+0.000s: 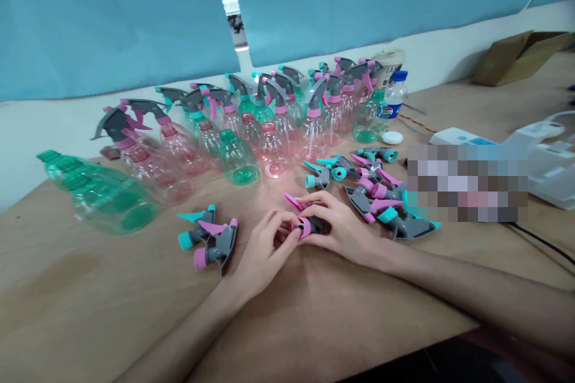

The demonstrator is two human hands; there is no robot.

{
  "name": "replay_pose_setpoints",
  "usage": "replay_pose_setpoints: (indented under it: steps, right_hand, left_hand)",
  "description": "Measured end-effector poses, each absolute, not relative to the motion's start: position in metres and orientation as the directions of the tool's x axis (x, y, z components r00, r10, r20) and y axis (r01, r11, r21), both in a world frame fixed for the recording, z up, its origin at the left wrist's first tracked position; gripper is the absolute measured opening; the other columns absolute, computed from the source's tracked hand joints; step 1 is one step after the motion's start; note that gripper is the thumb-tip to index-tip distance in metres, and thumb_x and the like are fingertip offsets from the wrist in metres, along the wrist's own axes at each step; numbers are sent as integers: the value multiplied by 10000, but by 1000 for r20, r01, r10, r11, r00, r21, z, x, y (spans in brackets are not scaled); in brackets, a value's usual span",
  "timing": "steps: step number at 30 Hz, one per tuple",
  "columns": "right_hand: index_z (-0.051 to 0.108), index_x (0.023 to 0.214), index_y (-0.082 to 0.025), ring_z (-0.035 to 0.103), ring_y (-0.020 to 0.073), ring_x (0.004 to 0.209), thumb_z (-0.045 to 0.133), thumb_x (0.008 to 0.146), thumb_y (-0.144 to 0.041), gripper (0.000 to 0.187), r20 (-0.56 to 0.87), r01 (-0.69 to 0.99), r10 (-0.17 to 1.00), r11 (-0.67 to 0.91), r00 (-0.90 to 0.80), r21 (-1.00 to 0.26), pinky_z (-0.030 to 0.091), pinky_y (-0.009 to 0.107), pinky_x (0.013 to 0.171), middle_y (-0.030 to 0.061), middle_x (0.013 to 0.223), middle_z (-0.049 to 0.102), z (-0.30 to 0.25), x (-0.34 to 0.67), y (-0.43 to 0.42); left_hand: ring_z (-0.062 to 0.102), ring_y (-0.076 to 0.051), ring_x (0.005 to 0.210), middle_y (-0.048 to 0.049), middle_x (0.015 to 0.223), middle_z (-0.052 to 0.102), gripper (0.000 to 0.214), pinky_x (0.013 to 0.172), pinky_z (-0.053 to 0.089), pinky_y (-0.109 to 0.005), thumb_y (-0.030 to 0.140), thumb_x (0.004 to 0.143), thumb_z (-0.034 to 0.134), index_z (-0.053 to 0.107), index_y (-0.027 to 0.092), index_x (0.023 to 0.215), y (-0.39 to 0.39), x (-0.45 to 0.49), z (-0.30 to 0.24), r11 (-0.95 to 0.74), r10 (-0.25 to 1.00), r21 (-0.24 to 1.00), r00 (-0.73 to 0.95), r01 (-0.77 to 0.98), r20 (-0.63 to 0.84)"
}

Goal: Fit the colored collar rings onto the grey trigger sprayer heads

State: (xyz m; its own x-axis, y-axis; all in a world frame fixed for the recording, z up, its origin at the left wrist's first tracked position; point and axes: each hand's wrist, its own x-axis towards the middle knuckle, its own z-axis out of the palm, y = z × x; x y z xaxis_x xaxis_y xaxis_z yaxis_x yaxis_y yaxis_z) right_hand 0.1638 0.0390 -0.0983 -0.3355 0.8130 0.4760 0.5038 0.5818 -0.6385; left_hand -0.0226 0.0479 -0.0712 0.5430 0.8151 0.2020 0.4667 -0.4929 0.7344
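Note:
Both hands meet over the middle of the table around one pink-and-grey trigger spray head [305, 227]. The fingers of my left hand [269, 239] pinch at its pink collar. My right hand [335, 224] wraps round its grey body from the other side, and much of it is hidden by the fingers. The pink trigger [293, 201] pokes out above the fingertips. To the left lie two loose spray heads, one with a pink collar [200, 258] and one with a turquoise collar [185, 240]. On the right is a pile of several more spray heads [362, 194].
Behind the hands stand several clear pink and green bottles, many topped with spray heads [314, 111]. Open-necked ones include a green bottle [238, 158] and a pink bottle [274, 149]. Green bottles [112, 200] lie at left. A Pepsi bottle [395, 99], white power strip [462, 137] and cardboard box [512, 60] are at right.

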Motion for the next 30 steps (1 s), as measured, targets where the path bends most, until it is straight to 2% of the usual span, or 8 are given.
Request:
replay_pose_setpoints:
  steps: [9, 12, 16, 18, 22, 24, 27, 30]
  right_hand:
    - [636, 991, -213, 522, 243, 1155, 701, 771, -333, 259, 471, 488, 818, 576, -331, -656, 455, 444, 978, 98, 1198, 533, -101, 164, 41]
    - [651, 947, -207, 536, 235, 1131, 698, 775, -319, 211, 476, 511, 835, 547, -275, -663, 448, 433, 979, 91, 1176, 555, -103, 166, 44]
    - [653, 921, -207, 565, 228, 1076, 675, 794, -267, 142, 478, 529, 863, 485, -162, -697, 459, 429, 952, 78, 1118, 586, -101, 163, 44]
    - [648, 943, -207, 563, 223, 1086, 659, 808, -265, 148, 476, 493, 856, 509, -202, -706, 468, 411, 942, 77, 1127, 585, -98, 160, 41]
    - [639, 954, -210, 570, 215, 1074, 661, 809, -298, 171, 457, 452, 854, 520, -249, -725, 479, 399, 927, 73, 1126, 587, -92, 156, 36]
    - [634, 948, -205, 580, 209, 1055, 655, 815, -304, 167, 440, 451, 867, 498, -235, -741, 483, 397, 919, 75, 1127, 586, -91, 156, 35]
    - [630, 944, -205, 587, 207, 1047, 648, 821, -285, 147, 432, 447, 873, 486, -225, -751, 487, 402, 915, 73, 1127, 588, -90, 158, 35]
    - [632, 959, -212, 590, 208, 1050, 656, 814, -272, 158, 434, 445, 871, 490, -228, -750, 486, 408, 919, 68, 1129, 591, -91, 159, 36]
  left_hand:
    - [555, -141, 785, -21, 916, 540, 115, 723, 493, -282, 199, 925, 461, 543, 197, 845, 50, -22, -74, -578, 779, 671, 558, 465, 284]
    - [538, -152, 811, -32, 917, 498, 138, 710, 491, -281, 169, 920, 451, 558, 198, 838, 42, -21, -75, -656, 752, 564, 496, 502, 434]
    - [512, -126, 715, -22, 875, 490, 138, 639, 471, -246, 155, 919, 444, 556, 209, 860, 28, -18, -78, -777, 626, 421, 504, 467, 596]
    - [523, -125, 700, -12, 823, 516, 119, 634, 466, -244, 170, 929, 435, 536, 209, 879, 27, -19, -81, -774, 632, 458, 487, 437, 603]
    - [523, -111, 600, 18, 721, 538, 103, 565, 443, -236, 248, 952, 422, 503, 205, 905, 36, -24, -88, -564, 826, 690, 301, 454, 478]
    - [541, -111, 591, 20, 718, 558, 114, 557, 451, -236, 285, 954, 424, 496, 202, 923, 41, -26, -89, -480, 877, 772, 245, 416, 414]
    - [594, -129, 664, -3, 779, 606, 132, 614, 493, -257, 320, 940, 460, 505, 196, 946, 44, -26, -87, -447, 892, 825, 241, 346, 382]
    - [619, -135, 701, -13, 824, 632, 156, 655, 510, -267, 337, 931, 481, 534, 190, 941, 44, -24, -85, -444, 894, 826, 239, 347, 379]
